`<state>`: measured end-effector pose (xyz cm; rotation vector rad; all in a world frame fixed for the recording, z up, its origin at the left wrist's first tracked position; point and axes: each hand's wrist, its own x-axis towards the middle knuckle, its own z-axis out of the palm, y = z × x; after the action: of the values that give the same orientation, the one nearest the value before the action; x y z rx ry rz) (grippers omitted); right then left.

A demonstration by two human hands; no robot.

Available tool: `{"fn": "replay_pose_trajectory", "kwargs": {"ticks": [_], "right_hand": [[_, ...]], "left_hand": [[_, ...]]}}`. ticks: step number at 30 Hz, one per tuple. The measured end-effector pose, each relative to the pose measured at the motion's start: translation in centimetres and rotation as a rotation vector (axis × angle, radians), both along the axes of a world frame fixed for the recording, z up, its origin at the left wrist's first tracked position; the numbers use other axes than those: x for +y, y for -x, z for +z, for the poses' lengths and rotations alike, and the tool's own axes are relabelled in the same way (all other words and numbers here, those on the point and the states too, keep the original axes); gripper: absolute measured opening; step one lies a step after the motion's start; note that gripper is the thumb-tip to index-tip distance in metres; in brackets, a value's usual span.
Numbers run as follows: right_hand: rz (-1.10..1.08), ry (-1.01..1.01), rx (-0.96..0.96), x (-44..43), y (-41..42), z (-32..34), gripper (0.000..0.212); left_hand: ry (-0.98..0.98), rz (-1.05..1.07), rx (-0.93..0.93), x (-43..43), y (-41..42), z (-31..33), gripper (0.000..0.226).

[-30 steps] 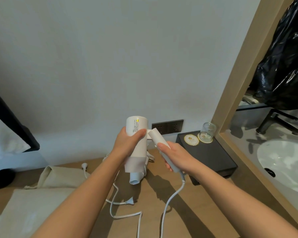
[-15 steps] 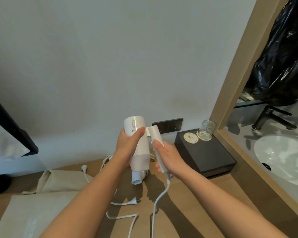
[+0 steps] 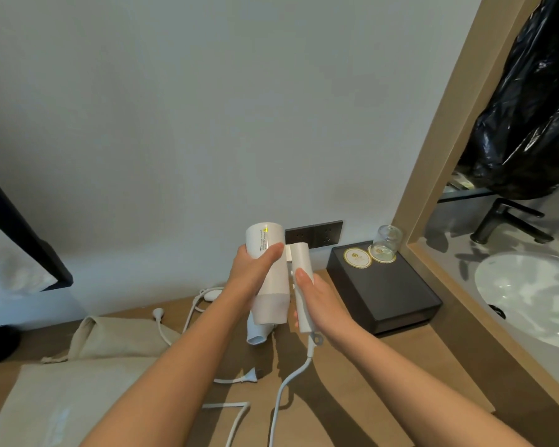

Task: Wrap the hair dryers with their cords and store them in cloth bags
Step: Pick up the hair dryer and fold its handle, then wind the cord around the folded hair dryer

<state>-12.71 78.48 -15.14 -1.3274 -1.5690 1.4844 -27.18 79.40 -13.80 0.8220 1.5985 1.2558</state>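
The left hand [image 3: 255, 272] grips a white hair dryer [image 3: 269, 279] barrel. The right hand [image 3: 320, 301] holds its folding handle [image 3: 300, 279], cord [image 3: 284, 391] dangling below.

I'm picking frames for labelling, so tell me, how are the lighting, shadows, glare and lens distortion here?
Head view: light is bright but soft; the forearms and white plastic hair dryer cast dark shadow bands on the wooden counter; glare streaks the crinkled black plastic bag and the white basin; the wide angle leans the wooden frame post; nothing looks blurred.
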Motion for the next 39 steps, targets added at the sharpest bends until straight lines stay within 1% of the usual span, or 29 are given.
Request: {"fn": "replay_pose_trajectory", "kwargs": {"ticks": [1, 2, 3, 4, 5, 6, 7, 10, 11, 13, 16, 18, 21, 24, 26, 28, 31, 33, 35, 36, 38, 39], "right_hand": [[-0.006, -0.007, 0.006, -0.1, -0.3, 0.2, 0.034], [-0.021, -0.016, 0.025, 0.0, -0.5, 0.4, 0.034], [-0.046, -0.025, 0.055, 0.1, -0.6, 0.7, 0.034], [-0.080, -0.036, 0.082, 0.4, -0.7, 1.0, 0.034], [-0.124, -0.046, 0.104, 0.8, -0.7, 1.4, 0.033], [-0.168, -0.053, 0.121, 1.3, -0.8, 1.8, 0.032], [-0.206, -0.059, 0.134, 1.9, -0.9, 2.1, 0.032], [-0.266, -0.068, 0.159, 3.4, -1.2, 3.0, 0.036], [-0.272, -0.072, 0.154, 3.7, -1.3, 3.2, 0.038], [-0.270, -0.080, 0.151, 4.2, -1.5, 3.5, 0.039], [-0.266, -0.125, 0.109, 4.6, -2.1, 3.7, 0.035], [-0.251, -0.156, 0.059, 4.9, -2.7, 3.7, 0.035], [-0.223, -0.140, 0.050, 5.5, -3.6, 3.4, 0.037], [-0.160, -0.036, 0.150, 5.7, -4.5, 3.6, 0.037], [-0.059, 0.057, 0.237, 5.7, -5.1, 4.1, 0.040], [0.070, 0.125, 0.248, 5.4, -5.7, 4.6, 0.042], [0.303, 0.116, 0.142, 4.7, -6.1, 5.3, 0.044], [0.428, 0.074, 0.043, 4.2, -6.1, 5.9, 0.037], [0.460, 0.049, -0.037, 4.3, -6.3, 6.0, 0.019], [0.458, 0.041, -0.077, 4.4, -6.5, 6.1, 0.017], [0.452, 0.024, -0.145, 4.8, -7.0, 6.0, 0.029], [0.447, 0.010, -0.154, 4.9, -7.2, 5.8, 0.031]], "left_hand": [[-0.014, -0.050, -0.016, 0.0, 0.1, 0.0, 0.065], [-0.045, -0.098, -0.078, -0.1, 0.4, -0.2, 0.060], [-0.087, -0.152, -0.217, -0.3, 0.7, -0.7, 0.055], [-0.114, -0.215, -0.392, -0.6, 0.9, -1.5, 0.057], [-0.110, -0.278, -0.533, -1.0, 1.1, -2.3, 0.063], [-0.069, -0.326, -0.598, -1.6, 1.2, -3.4, 0.068], [-0.002, -0.363, -0.598, -2.2, 1.1, -4.7, 0.071], [0.157, -0.576, -0.461, -4.0, -0.2, -7.2, 0.070], [0.174, -0.649, -0.417, -4.4, -0.7, -7.3, 0.069], [0.169, -0.726, -0.280, -5.0, -1.0, -7.1, 0.064], [0.099, -0.737, 0.016, -5.5, 0.0, -6.0, 0.050], [0.061, -0.737, 0.137, -5.7, 1.3, -5.4, 0.041], [0.076, -0.732, 0.208, -5.9, 3.5, -4.7, 0.038], [0.128, -0.719, 0.246, -5.8, 5.3, -4.3, 0.036], [0.152, -0.708, 0.315, -5.5, 6.4, -3.9, 0.036], [0.167, -0.710, 0.385, -5.0, 7.2, -3.3, 0.037], [0.182, -0.746, 0.493, -4.1, 7.4, -2.1, 0.036], [0.179, -0.788, 0.586, -3.5, 7.4, -1.5, 0.036], [0.151, -0.808, 0.695, -3.2, 7.7, -1.1, 0.036], [0.132, -0.807, 0.745, -3.2, 7.9, -1.1, 0.036], [0.105, -0.799, 0.820, -3.4, 8.6, -1.3, 0.032], [0.091, -0.795, 0.849, -3.6, 9.0, -1.4, 0.030]]}}
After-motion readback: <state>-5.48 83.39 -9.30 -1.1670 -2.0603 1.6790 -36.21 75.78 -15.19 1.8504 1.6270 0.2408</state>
